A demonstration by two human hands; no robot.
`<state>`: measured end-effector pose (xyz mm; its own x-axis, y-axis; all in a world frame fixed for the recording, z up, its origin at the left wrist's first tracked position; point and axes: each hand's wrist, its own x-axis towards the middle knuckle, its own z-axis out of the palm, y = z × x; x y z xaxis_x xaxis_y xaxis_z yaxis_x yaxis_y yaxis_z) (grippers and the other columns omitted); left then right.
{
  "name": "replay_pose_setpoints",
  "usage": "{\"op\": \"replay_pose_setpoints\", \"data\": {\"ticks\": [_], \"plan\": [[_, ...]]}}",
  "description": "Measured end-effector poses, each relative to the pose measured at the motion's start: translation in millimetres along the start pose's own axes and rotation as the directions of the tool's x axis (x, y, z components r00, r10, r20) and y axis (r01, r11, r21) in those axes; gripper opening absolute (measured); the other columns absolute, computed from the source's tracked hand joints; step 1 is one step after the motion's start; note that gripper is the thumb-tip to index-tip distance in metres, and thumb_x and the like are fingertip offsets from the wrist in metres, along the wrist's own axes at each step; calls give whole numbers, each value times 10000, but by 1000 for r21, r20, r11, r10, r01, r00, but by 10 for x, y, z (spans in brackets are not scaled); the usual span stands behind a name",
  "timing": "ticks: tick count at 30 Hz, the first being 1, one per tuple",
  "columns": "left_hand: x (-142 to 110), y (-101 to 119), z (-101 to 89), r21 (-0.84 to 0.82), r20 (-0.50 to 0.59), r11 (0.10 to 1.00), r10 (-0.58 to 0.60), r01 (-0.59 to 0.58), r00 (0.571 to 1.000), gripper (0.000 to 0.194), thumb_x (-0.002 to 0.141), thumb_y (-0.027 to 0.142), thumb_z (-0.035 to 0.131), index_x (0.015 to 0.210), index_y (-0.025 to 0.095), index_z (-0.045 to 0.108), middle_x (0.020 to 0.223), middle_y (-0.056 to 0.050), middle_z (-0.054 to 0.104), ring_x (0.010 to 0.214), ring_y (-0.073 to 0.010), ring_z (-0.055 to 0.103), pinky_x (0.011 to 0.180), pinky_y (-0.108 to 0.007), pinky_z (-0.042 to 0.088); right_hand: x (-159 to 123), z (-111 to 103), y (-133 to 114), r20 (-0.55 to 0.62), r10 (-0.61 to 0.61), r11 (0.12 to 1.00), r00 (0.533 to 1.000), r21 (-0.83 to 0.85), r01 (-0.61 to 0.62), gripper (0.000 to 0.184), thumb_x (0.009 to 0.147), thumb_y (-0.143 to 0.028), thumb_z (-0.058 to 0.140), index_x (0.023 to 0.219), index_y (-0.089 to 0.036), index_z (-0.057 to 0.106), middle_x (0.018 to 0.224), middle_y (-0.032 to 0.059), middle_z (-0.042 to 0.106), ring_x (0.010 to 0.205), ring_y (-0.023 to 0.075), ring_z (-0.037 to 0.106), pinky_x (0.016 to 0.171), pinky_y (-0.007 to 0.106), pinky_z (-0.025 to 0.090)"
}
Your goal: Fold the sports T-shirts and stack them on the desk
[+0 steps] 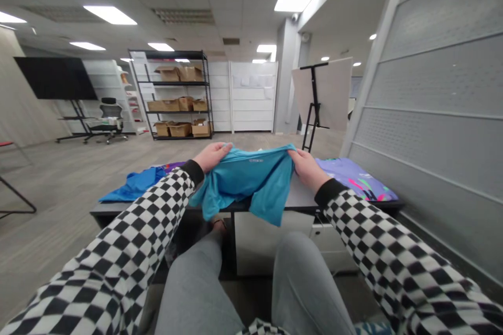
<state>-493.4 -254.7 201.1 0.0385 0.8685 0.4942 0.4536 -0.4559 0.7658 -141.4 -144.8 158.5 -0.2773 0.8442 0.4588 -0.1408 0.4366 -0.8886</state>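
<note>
A turquoise T-shirt (251, 180) is stretched between my two hands above the near edge of a dark table (302, 196). My left hand (211, 156) grips the shirt's top left corner with closed fingers. At the top right, my right hand (308, 169) pinches the other shoulder. The shirt's neckline with a small label faces me, and a sleeve hangs down past the table edge. Both my arms wear black-and-white checked sleeves, and my grey-trousered knees are below.
On the table lie a blue garment (135, 184) at the left and a lilac patterned garment (353, 178) at the right. A grey panel wall (432, 115) runs along the right. Farther back stand a black shelf with cardboard boxes (176, 97), an easel board (326, 94) and an office chair (108, 118).
</note>
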Motion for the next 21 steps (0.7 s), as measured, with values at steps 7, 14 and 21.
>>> {"op": "replay_pose_setpoints", "data": {"ticks": [7, 14, 21], "plan": [[-165, 591, -287, 363, 36, 913, 184, -184, 982, 259, 861, 430, 768, 984, 202, 771, 936, -21, 767, 905, -237, 697, 870, -341, 551, -76, 64, -626, -22, 22, 995, 1000, 99, -20, 470, 875, -695, 886, 963, -249, 767, 835, 55, 837, 826, 282, 816, 761, 396, 695], [-168, 706, -414, 272, -226, 950, 217, -152, 950, 378, 941, 589, 745, 968, 212, 726, 834, -22, 730, 769, -211, 654, 734, -315, 526, -113, 71, -826, -48, -80, 997, 996, -14, 79, 615, 800, -830, 873, 937, -243, 750, 787, 29, 789, 766, 235, 750, 690, 336, 626], [-174, 1056, -562, 489, -392, 856, 387, -167, 835, 200, 1015, 415, 695, 970, 220, 681, 805, -3, 679, 758, -195, 609, 759, -309, 490, -142, 80, -1299, -38, -199, 978, 979, -76, 196, 635, 827, -855, 844, 985, -244, 776, 832, 38, 790, 796, 247, 747, 723, 368, 647]]}}
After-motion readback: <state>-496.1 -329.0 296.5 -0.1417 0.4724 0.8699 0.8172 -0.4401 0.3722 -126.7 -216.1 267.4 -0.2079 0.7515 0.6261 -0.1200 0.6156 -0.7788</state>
